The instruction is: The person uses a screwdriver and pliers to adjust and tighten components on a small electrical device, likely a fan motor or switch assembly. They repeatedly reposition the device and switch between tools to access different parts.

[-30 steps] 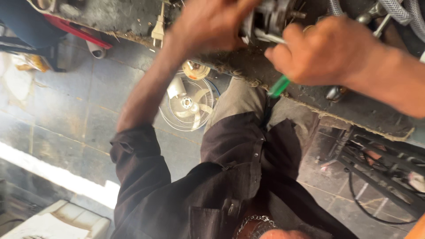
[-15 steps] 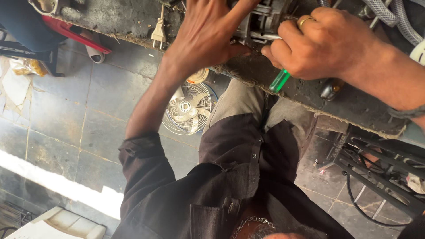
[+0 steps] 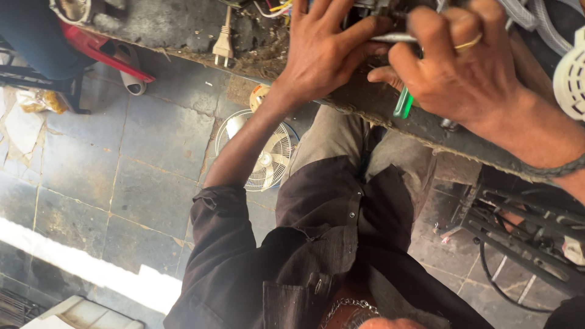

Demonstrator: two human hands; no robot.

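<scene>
1. At the top edge of the head view, both hands work on a small metal assembly (image 3: 372, 9) sitting on the dirty dark desk (image 3: 177, 27); most of it is cut off by the frame, so its kind is unclear.
2. Left hand (image 3: 326, 52): fingers spread, palm down, pressed over the assembly and bracing it. Thumb lies along the desk edge. Open splayed hold, not a fist.
3. Right hand (image 3: 463, 70): fingers curled tight around a screwdriver (image 3: 403, 100). Green translucent handle pokes out below the palm; metal shaft (image 3: 393, 38) runs left toward the assembly, passing just under the left fingertips. Ring on one finger, cord band on the wrist.
4. Tip contact point is hidden by the left hand, cannot tell what it engages.
5. White two-pin plug (image 3: 223, 42) lies on the desk left of the left hand, near but apart.
6. Coloured wires (image 3: 277, 7) sit at the top edge, just beside the left fingers.
7. White ribbed plastic part (image 3: 571, 76) at the right edge, beside the right wrist.
8. Below the desk: small white fan (image 3: 265, 155) on the tiled floor (image 3: 122, 158), next to the person's knee.
9. Red-and-dark item (image 3: 103, 52) hangs off the desk at the far left.
</scene>
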